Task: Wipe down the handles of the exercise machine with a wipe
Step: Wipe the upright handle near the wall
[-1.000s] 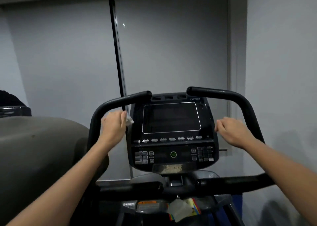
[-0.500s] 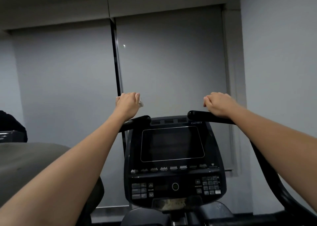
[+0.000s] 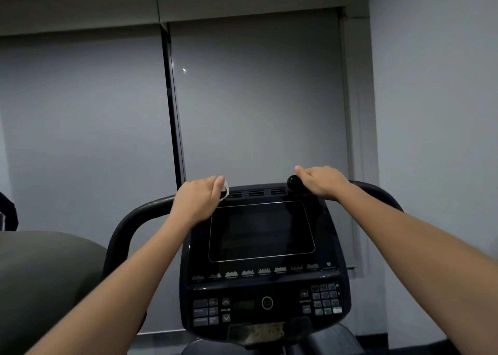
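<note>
Left handle (image 3: 129, 221): black curved tube, rising beside console, inner end hidden under closed fist. Right handle (image 3: 377, 189): matching black tube, rounded end cap exposed. White wipe (image 3: 225, 189): crumpled, small edge protruding at left handle's inner end.

The black plastic console with its dark screen (image 3: 261, 230) sits centre, between two curved black padded handles; the left hand (image 3: 198, 201) lies on the left handle (image 3: 126, 225), a small white wipe (image 3: 225, 189) at its inner edge; the right hand (image 3: 322, 182) rests on the right handle (image 3: 377, 190); a grey roller blind (image 3: 256, 98) hangs behind.
</note>
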{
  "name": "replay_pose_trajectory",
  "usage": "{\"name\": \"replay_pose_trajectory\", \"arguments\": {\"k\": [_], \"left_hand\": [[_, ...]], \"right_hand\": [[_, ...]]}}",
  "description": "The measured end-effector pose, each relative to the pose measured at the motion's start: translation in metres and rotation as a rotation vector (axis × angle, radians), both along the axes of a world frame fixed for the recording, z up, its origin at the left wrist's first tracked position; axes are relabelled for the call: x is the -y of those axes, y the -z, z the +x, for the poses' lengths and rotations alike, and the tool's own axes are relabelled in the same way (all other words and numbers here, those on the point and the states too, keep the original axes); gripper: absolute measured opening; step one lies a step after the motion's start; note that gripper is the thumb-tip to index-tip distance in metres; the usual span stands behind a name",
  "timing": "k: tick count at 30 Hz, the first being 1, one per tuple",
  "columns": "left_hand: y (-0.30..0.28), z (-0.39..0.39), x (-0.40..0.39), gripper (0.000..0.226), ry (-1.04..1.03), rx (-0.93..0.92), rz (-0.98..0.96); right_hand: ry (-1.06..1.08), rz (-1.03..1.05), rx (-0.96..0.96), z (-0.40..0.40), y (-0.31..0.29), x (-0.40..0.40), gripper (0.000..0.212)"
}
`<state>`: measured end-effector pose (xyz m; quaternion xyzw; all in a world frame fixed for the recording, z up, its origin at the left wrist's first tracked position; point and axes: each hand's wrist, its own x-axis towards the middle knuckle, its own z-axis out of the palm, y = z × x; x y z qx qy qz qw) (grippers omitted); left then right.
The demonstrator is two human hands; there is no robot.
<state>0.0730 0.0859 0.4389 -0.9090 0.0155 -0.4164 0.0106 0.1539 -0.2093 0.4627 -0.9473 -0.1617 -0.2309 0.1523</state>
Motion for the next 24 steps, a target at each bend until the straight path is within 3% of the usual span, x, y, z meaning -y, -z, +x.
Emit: {"name": "replay_pose_trajectory", "arguments": {"k": [5,8,11,13,16,19,21,24], "left_hand": [[0.008,-0.025,-0.048,0.043,-0.096,-0.024,0.015],[0.009,-0.044,-0.086,0.039,-0.219,-0.135,-0.099],[0.007,-0.047,-0.104,0.010,-0.351,-0.210,-0.263],[-0.005,-0.040,-0.086,0.015,-0.367,-0.279,-0.261],[-0.011,-0.010,-0.033,0.020,-0.287,-0.246,-0.123],[0.002,0.000,0.007,0.028,-0.134,-0.078,0.046],[0.014,-0.009,0.003,0.037,-0.041,0.018,0.098],[0.032,-0.030,-0.038,0.034,0.037,0.009,0.125]], "right_hand": [[-0.025,-0.018,-0.063,0.005,0.002,0.018,0.068],[-0.008,-0.014,-0.115,0.014,0.008,0.043,0.066],[0.018,-0.006,-0.106,0.015,0.012,0.042,0.060],[0.042,-0.007,-0.117,0.011,0.010,0.036,0.059],[0.052,0.004,-0.126,0.014,0.010,0.036,0.060],[0.055,0.035,-0.138,0.016,0.010,0.037,0.062],[0.051,0.047,-0.130,0.013,0.012,0.037,0.062],[0.004,0.056,-0.091,0.008,0.013,0.040,0.068]]}}
